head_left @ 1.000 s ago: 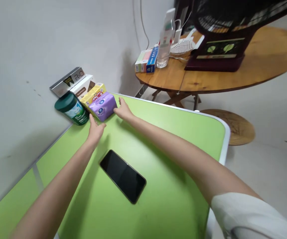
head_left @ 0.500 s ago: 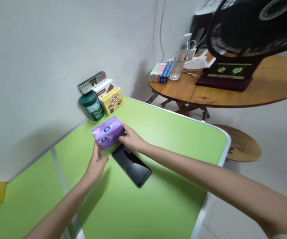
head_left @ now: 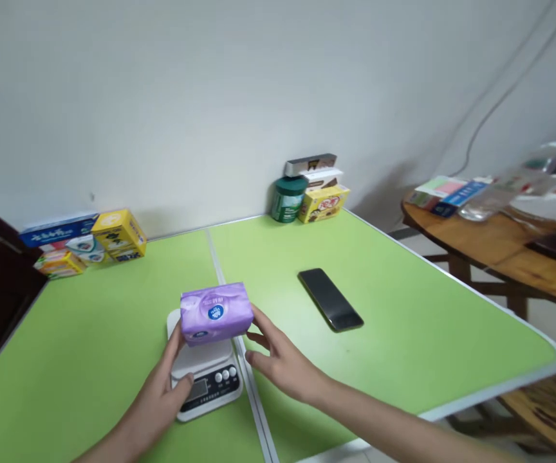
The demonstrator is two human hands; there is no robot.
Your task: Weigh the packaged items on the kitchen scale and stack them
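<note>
A purple tissue pack (head_left: 217,313) is held between both hands, over a white kitchen scale (head_left: 208,386) on the green table. My left hand (head_left: 162,386) grips the pack's left end, its thumb over the scale's display. My right hand (head_left: 282,360) has its fingers at the pack's right end. The pack hides much of the scale's plate; whether it touches the plate I cannot tell. To the right of my hands a black phone (head_left: 330,299) lies flat on the table.
Against the wall stand a green tub (head_left: 288,199), a yellow box (head_left: 325,203) and other boxes. More boxes, one yellow (head_left: 120,233) and one blue (head_left: 59,230), are at the back left. A round wooden table (head_left: 514,247) is at the right.
The view has swung left, bringing the scale and the left-hand boxes into sight. Both hands have carried the purple pack leftward, away from the phone and over the scale.
</note>
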